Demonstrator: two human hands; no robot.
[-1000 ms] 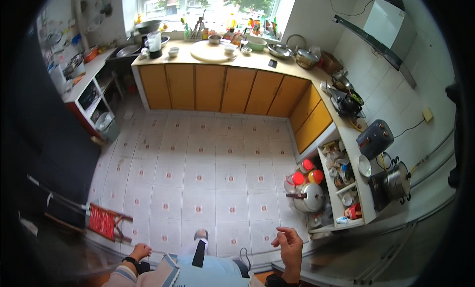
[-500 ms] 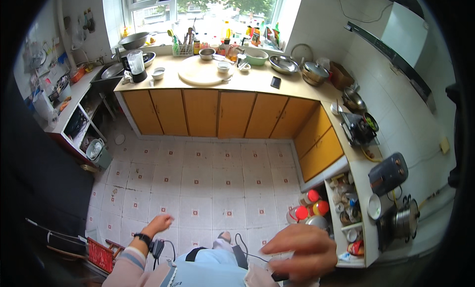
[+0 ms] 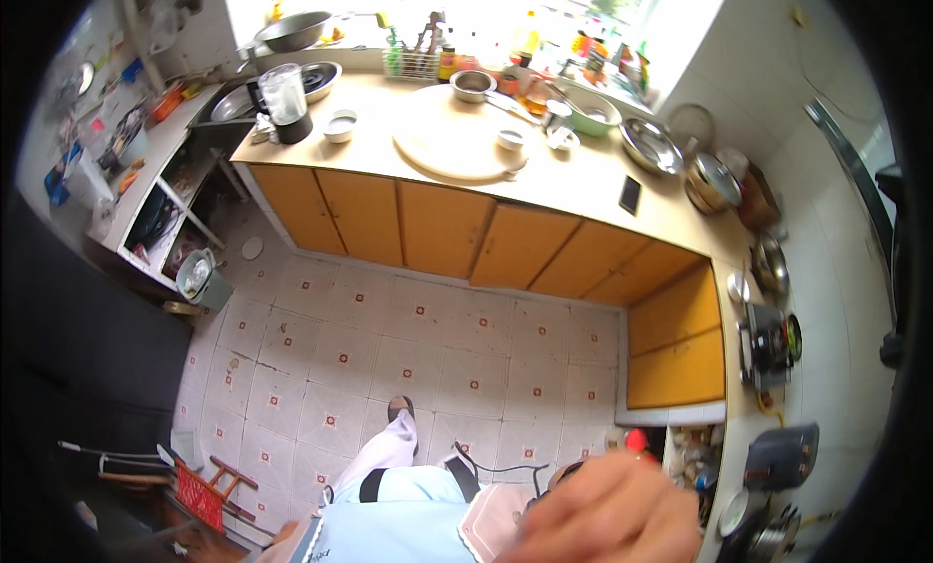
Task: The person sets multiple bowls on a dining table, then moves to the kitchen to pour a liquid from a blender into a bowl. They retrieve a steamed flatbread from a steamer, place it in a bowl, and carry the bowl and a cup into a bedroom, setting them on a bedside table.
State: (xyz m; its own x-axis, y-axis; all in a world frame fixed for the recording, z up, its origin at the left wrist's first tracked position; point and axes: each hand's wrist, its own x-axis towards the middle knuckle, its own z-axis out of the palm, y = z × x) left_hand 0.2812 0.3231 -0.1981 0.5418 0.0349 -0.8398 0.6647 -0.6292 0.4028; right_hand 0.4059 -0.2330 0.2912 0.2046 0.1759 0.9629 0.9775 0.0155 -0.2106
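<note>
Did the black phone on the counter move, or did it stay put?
No. The phone still lies on the counter, just in front of the shiny steel bowl, as before.

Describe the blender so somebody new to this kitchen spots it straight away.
Find the long counter under the bright window. Near its left end, the blender stands left of a small bowl. Its clear jug on a black base sets it apart from that low bowl.

Stool [image 3: 197,497], red seat w/ brown wood frame, is resting L of lt-blue garment [image 3: 398,524], legs pointing garment-side; red-lid jar [image 3: 637,441], mostly hidden, is sitting R of garment.
</note>
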